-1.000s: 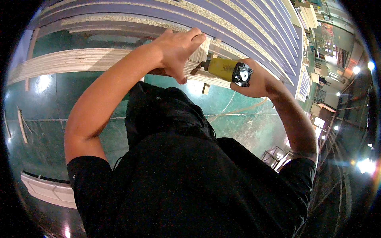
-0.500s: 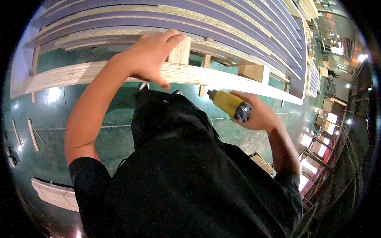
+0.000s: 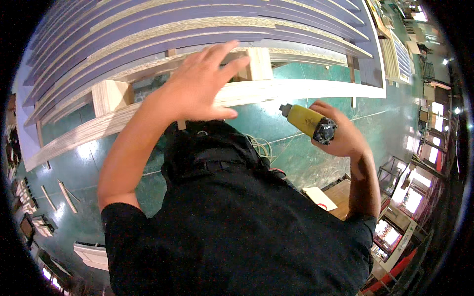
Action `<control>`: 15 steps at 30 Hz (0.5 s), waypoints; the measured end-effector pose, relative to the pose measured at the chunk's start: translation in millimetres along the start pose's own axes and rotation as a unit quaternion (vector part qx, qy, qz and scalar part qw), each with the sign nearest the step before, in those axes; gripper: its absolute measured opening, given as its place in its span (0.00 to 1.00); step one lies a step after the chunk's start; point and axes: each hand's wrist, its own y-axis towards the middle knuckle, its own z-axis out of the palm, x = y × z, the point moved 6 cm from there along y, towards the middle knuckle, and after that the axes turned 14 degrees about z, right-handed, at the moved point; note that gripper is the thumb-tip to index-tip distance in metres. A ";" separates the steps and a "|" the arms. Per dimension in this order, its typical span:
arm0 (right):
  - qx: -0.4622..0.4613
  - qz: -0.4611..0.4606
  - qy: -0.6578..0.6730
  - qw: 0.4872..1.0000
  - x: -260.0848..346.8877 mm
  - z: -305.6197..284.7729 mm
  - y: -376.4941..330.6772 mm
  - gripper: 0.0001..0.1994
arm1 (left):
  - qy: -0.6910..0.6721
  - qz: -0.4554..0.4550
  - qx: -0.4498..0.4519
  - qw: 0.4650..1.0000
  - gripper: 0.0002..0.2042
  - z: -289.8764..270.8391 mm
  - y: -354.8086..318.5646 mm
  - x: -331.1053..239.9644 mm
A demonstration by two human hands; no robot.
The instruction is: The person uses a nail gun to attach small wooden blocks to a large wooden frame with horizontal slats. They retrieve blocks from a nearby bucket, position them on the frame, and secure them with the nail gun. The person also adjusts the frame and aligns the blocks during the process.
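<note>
Spread wide, my left hand [image 3: 205, 84] is open above a pale wooden rail [image 3: 306, 90], close to a short wooden block [image 3: 260, 64] set between the rail and the slats behind it. Whether the palm touches the wood cannot be seen. My right hand [image 3: 345, 135] is wrapped round a yellow nail gun [image 3: 307, 120] with a black nose and a dark, taped-looking rear end. Its nose points left and away from me, just on the near side of the rail and apart from it. The nail gun's grip is hidden under my fingers.
Purple-faced slats [image 3: 207, 29] with raw board edges fill the far side of the frame. Another wooden block [image 3: 111, 96] sits farther left. A coiled hose [image 3: 260, 148] lies on the green floor, with wood strips [image 3: 66, 196] at left and a brown box [image 3: 340, 197] at right.
My view has shifted, bringing the left block into sight. My left hand has spread its fingers near the middle block. The nail gun has moved slightly right, still in my right hand.
</note>
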 end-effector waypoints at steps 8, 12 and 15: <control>-0.014 -0.132 -0.110 0.985 -29.8 -40.0 33.4 0.21 | 0.057 -0.028 0.088 0.994 0.63 65.0 66.0 13.4; 0.007 -0.152 -0.123 0.981 -16.9 -46.8 39.5 0.23 | -0.002 0.004 0.089 0.996 0.60 75.1 74.0 25.1; 0.017 -0.168 -0.132 0.977 -9.2 -51.3 59.9 0.22 | -0.004 0.020 0.059 0.998 0.56 75.9 76.0 24.8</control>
